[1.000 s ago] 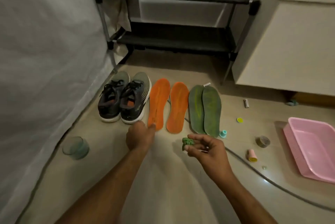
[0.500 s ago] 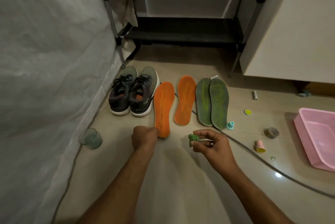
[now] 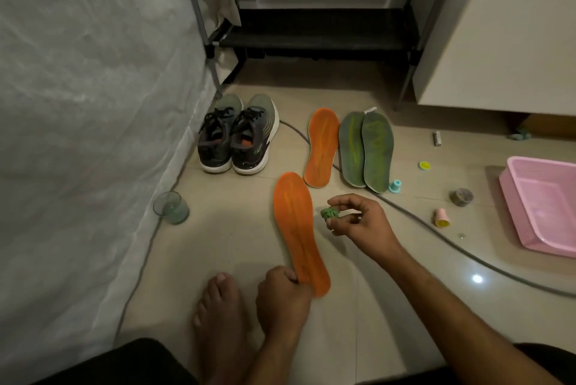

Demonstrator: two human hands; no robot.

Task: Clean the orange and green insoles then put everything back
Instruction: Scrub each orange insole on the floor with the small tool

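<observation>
Left hand [image 3: 282, 297] grips heel of one orange insole [image 3: 296, 228], near shoes [image 3: 237, 135]. Right hand [image 3: 358, 222] pinches green scrubber [image 3: 329, 213] just beside it. Other orange insole [image 3: 322, 147] + green pair [image 3: 366, 150] lie further from shoes. Cleaning prob. just starting; shoes not refilled yet.

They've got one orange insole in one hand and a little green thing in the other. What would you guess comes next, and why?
Probably bringing the green scrubber, pinched in the right hand, onto the orange insole to start rubbing it. The left hand grips that insole at its near end, and the scrubber hovers just beside its middle, not touching. The other orange insole and the green insoles lie untouched on the floor.
</observation>
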